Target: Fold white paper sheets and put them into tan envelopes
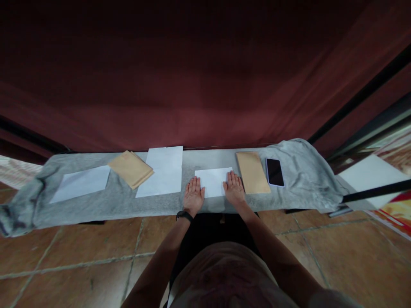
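Note:
A small white sheet of paper (213, 183) lies flat on the grey cloth in front of me. My left hand (193, 195) rests flat on its left edge, fingers stretched out and pointing away from me. On the opposite edge lies my right hand (234, 189), also flat with its fingers extended. Neither hand grips anything. Just right of my right hand is a stack of brown envelopes (253, 173). Left of my left hand is a larger white sheet (165, 173), with further brown envelopes (131, 168) overlapping its left side.
A grey cloth (118, 209) covers the long narrow table. Another white sheet (81, 184) lies far left, and a phone (275, 172) lies right of the envelope stack. A dark red curtain (192, 102) hangs directly behind the table. Black poles (362, 96) stand at the right.

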The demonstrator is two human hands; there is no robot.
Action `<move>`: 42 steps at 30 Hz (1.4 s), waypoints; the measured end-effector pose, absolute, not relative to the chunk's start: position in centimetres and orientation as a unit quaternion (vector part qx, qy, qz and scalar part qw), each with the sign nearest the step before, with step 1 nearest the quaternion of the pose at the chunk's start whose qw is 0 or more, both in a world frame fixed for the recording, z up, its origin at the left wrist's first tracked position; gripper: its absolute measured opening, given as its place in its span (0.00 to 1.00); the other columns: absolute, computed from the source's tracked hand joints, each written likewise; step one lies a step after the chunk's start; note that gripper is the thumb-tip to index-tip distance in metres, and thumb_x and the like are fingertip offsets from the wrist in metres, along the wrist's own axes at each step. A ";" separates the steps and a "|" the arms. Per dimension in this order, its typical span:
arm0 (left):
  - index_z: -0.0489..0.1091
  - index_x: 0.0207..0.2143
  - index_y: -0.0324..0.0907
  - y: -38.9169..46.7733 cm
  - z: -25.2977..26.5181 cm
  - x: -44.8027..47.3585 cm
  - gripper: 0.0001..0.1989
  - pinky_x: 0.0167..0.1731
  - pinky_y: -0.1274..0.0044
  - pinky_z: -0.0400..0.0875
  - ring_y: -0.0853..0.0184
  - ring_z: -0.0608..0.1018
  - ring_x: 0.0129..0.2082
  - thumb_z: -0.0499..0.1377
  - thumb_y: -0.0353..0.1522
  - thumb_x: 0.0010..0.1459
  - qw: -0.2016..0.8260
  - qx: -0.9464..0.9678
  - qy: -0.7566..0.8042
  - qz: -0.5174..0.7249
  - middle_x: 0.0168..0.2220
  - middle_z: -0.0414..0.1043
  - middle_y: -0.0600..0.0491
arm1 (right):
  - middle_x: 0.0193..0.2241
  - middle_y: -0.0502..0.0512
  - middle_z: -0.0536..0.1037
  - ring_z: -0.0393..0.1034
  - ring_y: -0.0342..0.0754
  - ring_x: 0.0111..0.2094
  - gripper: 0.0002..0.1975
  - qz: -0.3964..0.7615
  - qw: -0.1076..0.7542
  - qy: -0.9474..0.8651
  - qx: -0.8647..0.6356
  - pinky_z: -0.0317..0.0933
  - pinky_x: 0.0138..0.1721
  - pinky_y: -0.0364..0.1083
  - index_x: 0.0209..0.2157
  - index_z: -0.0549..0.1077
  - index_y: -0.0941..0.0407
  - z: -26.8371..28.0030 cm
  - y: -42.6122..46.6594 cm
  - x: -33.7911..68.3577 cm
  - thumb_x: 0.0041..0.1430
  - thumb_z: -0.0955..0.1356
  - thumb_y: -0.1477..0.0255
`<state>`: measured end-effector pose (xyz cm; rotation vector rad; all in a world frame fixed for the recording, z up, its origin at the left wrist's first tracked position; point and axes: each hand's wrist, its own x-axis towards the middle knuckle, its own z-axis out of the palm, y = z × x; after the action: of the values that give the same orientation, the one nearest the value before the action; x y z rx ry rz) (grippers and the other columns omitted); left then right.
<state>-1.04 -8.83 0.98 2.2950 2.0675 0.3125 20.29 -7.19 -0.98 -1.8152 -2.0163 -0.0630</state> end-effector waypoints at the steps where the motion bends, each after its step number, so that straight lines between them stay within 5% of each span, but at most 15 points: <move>1: 0.51 0.70 0.33 -9.1 1.1 -1.0 0.30 0.69 0.60 0.50 0.57 0.53 0.71 0.42 0.37 0.70 0.017 0.734 0.671 0.108 0.70 0.51 0.41 | 0.68 0.72 0.56 0.53 0.59 0.68 0.29 -0.018 0.204 -0.723 -0.660 0.49 0.66 0.60 0.69 0.53 0.68 -0.7 -7.5 20.3 0.73 0.56 0.66; 9: 0.47 0.71 0.38 -13.3 1.6 2.6 0.29 0.69 0.63 0.51 0.62 0.53 0.71 0.42 0.30 0.69 0.035 0.798 0.587 0.131 0.71 0.52 0.46 | 0.67 0.62 0.61 0.53 0.52 0.69 0.26 0.032 0.193 -0.804 -0.562 0.49 0.68 0.56 0.68 0.58 0.62 0.4 -12.7 17.4 0.73 0.54 0.69; 26: 0.53 0.69 0.32 -15.3 1.2 -1.5 0.29 0.68 0.59 0.54 0.54 0.55 0.71 0.45 0.38 0.71 0.002 0.750 0.652 0.110 0.69 0.54 0.38 | 0.67 0.69 0.60 0.56 0.59 0.67 0.31 -0.031 0.193 -0.777 -0.599 0.51 0.66 0.59 0.69 0.54 0.65 -0.9 -16.3 23.2 0.72 0.58 0.63; 42: 0.50 0.70 0.34 -7.4 0.9 4.0 0.29 0.70 0.63 0.48 0.60 0.50 0.72 0.42 0.31 0.69 0.057 0.808 0.579 0.090 0.71 0.49 0.44 | 0.66 0.61 0.63 0.56 0.53 0.68 0.25 0.036 0.177 -0.798 -0.575 0.48 0.68 0.58 0.66 0.62 0.59 0.2 -7.1 17.8 0.73 0.55 0.67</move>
<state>3.98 -7.43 0.90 2.4500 1.7563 0.2733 17.81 -7.05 0.18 -1.6272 -2.2586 0.1032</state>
